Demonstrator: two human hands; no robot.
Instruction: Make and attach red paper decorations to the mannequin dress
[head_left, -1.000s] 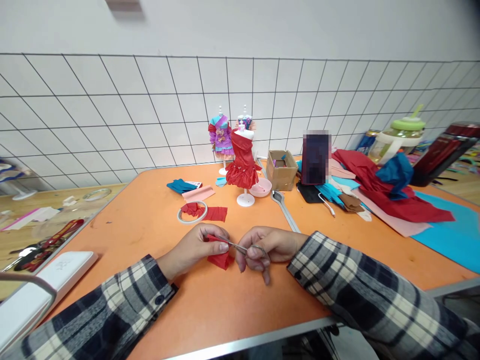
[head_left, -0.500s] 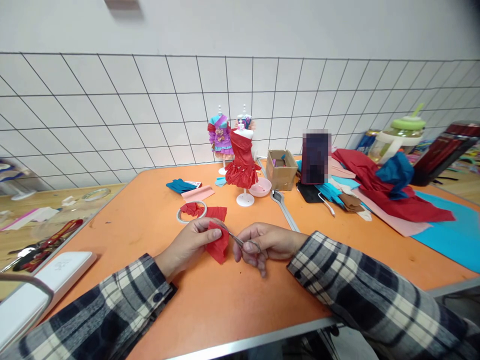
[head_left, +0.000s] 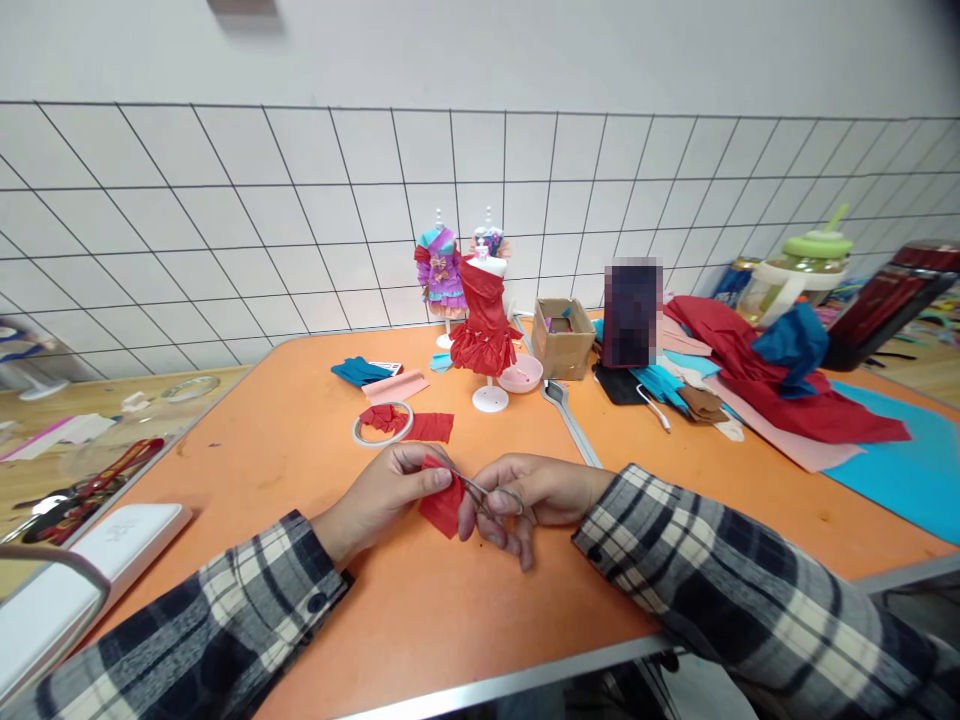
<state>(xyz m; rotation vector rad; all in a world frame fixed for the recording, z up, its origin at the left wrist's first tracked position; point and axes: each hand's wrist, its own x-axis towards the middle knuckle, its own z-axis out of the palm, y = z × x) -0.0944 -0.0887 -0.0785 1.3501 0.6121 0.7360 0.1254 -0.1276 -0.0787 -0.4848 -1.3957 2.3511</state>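
Observation:
My left hand (head_left: 394, 492) pinches a piece of red crepe paper (head_left: 444, 510) between thumb and fingers, above the orange table. In my right hand (head_left: 525, 492) is a small pair of metal scissors (head_left: 472, 485), thumb and fingers at the handles, with the blades pointing left at the paper's upper edge. The blade tips are partly hidden by the paper and the left hand. Beyond the hands stands a mini mannequin (head_left: 486, 300) in a red one-shouldered dress. A roll of tape (head_left: 405, 432) lies by a red paper strip (head_left: 433, 427).
Behind are a mannequin in a purple outfit (head_left: 442, 275), a pink dish (head_left: 521, 375), a small cardboard box (head_left: 562, 345) and tweezers (head_left: 574, 425). A phone (head_left: 631, 315) stands at right, near piled red paper (head_left: 787, 395). A white power bank (head_left: 127, 545) lies left.
The scissors' handles have spread apart, and the right-hand fingers have opened with them. Both hands and the red paper have shifted slightly nearer to me.

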